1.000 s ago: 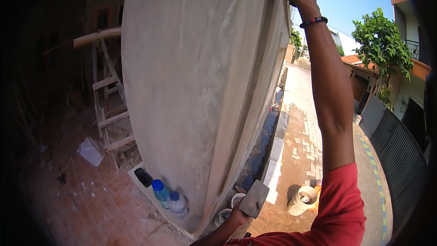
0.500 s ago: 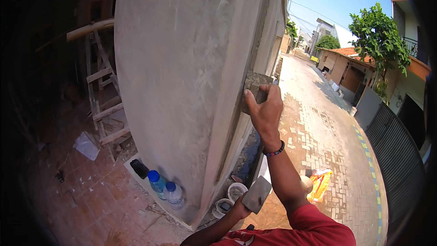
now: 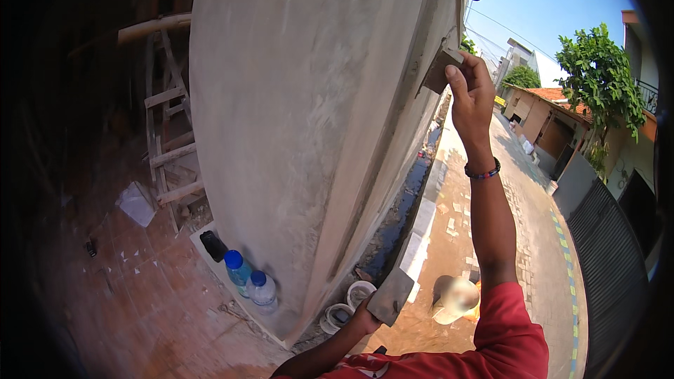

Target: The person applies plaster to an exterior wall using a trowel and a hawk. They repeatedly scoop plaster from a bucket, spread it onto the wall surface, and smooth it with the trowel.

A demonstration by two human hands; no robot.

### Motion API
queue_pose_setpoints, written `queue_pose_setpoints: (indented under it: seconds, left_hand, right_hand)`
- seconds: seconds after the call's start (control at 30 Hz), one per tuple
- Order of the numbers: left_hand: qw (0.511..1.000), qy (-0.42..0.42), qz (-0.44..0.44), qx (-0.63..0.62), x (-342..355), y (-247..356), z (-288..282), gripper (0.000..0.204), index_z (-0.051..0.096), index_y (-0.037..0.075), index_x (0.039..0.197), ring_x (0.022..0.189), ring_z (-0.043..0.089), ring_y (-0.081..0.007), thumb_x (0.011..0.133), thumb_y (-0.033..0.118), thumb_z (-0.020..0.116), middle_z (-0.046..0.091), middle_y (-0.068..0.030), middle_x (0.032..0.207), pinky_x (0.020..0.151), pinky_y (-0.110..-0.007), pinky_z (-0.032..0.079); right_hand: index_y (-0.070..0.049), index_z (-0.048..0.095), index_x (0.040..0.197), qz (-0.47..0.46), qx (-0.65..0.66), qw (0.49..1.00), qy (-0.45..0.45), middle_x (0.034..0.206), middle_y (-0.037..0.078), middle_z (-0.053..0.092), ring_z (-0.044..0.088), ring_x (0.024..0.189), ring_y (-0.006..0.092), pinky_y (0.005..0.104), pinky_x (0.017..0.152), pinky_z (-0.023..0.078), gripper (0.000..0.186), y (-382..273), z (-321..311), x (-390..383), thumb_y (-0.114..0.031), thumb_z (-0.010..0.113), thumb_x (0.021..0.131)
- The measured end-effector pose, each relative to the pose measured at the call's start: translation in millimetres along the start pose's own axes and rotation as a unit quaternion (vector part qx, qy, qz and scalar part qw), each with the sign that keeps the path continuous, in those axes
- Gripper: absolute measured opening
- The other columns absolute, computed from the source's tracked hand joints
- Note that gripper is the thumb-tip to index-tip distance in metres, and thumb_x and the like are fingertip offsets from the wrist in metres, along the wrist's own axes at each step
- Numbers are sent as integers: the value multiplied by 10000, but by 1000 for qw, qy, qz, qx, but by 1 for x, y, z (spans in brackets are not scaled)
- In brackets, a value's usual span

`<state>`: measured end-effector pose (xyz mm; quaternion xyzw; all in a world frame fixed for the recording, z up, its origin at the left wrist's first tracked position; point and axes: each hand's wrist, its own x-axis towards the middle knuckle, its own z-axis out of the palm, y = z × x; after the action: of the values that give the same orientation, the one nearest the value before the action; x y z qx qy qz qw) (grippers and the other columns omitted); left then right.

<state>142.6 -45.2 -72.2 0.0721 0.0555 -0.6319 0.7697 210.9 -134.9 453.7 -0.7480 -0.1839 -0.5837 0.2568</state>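
Up at the wall's outer edge, my right hand (image 3: 474,95) grips a small cement-stained plastering float (image 3: 437,74), thumb on the near side and fingers round the far edge. The float is tilted close to the grey plastered wall (image 3: 281,98); whether it touches all along cannot be made out. Low down near my body, my left hand (image 3: 365,319) is closed on the edge of a flat grey rectangular plate (image 3: 391,296) with a small dark spot on it. Beside that hand stand two whitish buckets (image 3: 361,290), one holding something grey.
Two blue-capped bottles (image 3: 261,293) and a black object (image 3: 213,244) stand on the ledge at the wall's foot. A wooden trestle (image 3: 168,119) is at the left. A drainage ditch (image 3: 404,214) runs along the wall beside the paved lane (image 3: 523,231). A blurred pale round shape (image 3: 460,295) lies lower right.
My right hand has moved up and away along the wall edge with the float, which is now turned more edge-on. The left hand and plate have barely shifted; the view has swung slightly.
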Motion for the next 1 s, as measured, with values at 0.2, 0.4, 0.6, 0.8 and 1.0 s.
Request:
queue_pose_setpoints:
  seconds: [0.2,0.4,0.6,0.8,1.0]
  left_hand:
    - [1000,-3,10,-14,-5,-3,25,398,507,77,1276,1122,564,-248,956,306,447,566,-86,1256,966,-393,462]
    - [999,28,16,2,-7,1,37,391,503,70,1278,1109,573,-245,963,291,437,566,-89,1255,954,-390,472]
    - [1000,-14,17,-5,7,11,15,412,495,73,1290,1091,572,-254,950,296,430,553,-103,1258,928,-394,482]
    - [1000,-27,0,3,17,0,16,392,516,89,1262,1119,565,-224,949,320,467,569,-65,1252,959,-380,463]
    - [1000,24,2,19,-6,2,33,387,513,110,1266,1108,571,-232,951,327,458,578,-61,1236,950,-384,468]
  right_hand:
    - [6,544,1163,-4,-137,991,3,936,136,632,624,861,191,301,761,487,346,18,15,-12,-204,621,900]
    - [0,564,1144,102,-158,981,-38,863,150,650,646,837,217,307,745,489,310,68,-10,-91,-150,615,879]
    - [51,529,1153,58,-16,997,45,881,56,597,552,800,100,247,725,456,334,28,2,-37,-179,600,921]
    - [31,555,1132,77,-82,992,53,795,45,595,545,693,87,233,617,457,315,18,27,-36,-144,628,882]
    - [-1,558,1054,311,29,950,-10,795,11,575,524,689,78,236,627,447,222,40,7,-160,-149,612,897]
